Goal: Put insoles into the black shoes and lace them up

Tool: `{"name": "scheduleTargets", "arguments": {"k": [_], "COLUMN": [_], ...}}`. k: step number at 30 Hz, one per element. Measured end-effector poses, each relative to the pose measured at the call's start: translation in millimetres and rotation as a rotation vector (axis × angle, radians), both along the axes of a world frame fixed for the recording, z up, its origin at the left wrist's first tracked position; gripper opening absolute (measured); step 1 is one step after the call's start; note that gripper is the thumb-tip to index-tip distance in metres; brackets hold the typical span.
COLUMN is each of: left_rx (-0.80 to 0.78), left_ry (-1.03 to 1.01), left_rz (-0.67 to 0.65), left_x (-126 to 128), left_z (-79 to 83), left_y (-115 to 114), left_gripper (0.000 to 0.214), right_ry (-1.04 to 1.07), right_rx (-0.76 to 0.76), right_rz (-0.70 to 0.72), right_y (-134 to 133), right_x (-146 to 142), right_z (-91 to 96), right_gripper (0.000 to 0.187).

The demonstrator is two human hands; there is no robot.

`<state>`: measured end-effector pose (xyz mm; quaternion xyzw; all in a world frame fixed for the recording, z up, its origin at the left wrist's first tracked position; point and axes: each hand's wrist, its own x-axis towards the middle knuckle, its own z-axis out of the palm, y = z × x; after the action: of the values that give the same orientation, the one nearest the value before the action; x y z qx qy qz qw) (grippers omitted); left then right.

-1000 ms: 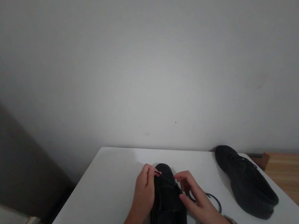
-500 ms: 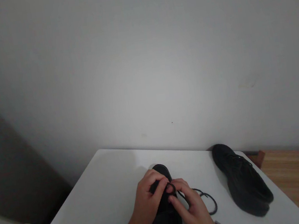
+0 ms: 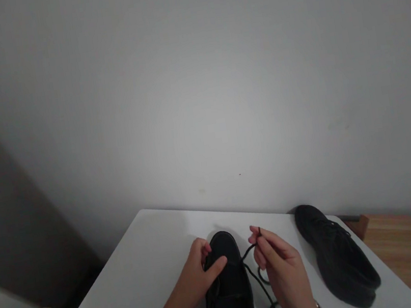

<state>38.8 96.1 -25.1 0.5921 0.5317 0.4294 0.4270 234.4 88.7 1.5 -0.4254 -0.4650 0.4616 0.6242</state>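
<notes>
Right hand (image 3: 283, 263) pinches a lace (image 3: 248, 251), two o'clock from the near shoe (image 3: 229, 281); left hand (image 3: 200, 270), at ten, thumb and fingers apart.

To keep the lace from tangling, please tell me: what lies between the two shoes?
In the head view, the right hand, the black lace it pinches, and some white table lie between the near shoe and the other shoe.

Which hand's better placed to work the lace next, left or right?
Right, probably: the right hand pinches the black lace beside the near shoe. The left hand is at that shoe's left side, thumb and fingers apart, with no lace visible between them.
</notes>
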Motion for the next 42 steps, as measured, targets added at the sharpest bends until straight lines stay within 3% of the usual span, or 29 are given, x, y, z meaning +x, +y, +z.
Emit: {"name": "scheduleTargets", "arguments": {"k": [4, 8, 12, 21, 34, 42], "left_rx": [-0.066, -0.106, -0.186, -0.257, -0.161, -0.137], "left_ry": [-0.129, -0.216, -0.290, -0.341, -0.264, -0.250], "left_rz": [-0.046, -0.021, -0.016, 0.024, 0.019, -0.198], "left_x": [-1.6, -13.5, -27.7, -30.0, -20.9, -30.1], "left_z": [-5.4, -4.1, -2.4, -4.7, -1.7, 3.9], "left_y": [0.1, 1.9, 3.5, 6.9, 5.3, 2.7], "left_gripper": [0.017, 0.012, 0.015, 0.020, 0.010, 0.021], "right_ry": [-0.128, -0.327, -0.467, -0.936, -1.096, -1.169], "right_rx": [0.023, 0.007, 0.043, 0.134, 0.130, 0.116], "right_rz": [0.113, 0.255, 0.252, 0.203, 0.226, 0.194], "right_y": [8.1, 12.8, 10.3, 4.2, 1.6, -1.8], "right_x": [-19.2, -42.1, -52.6, -50.0, -56.0, -58.5], "right_z": [9.2, -0.8, -6.9, 1.4, 4.6, 2.5], "right_gripper": [0.029, 0.025, 0.014, 0.025, 0.027, 0.026]}}
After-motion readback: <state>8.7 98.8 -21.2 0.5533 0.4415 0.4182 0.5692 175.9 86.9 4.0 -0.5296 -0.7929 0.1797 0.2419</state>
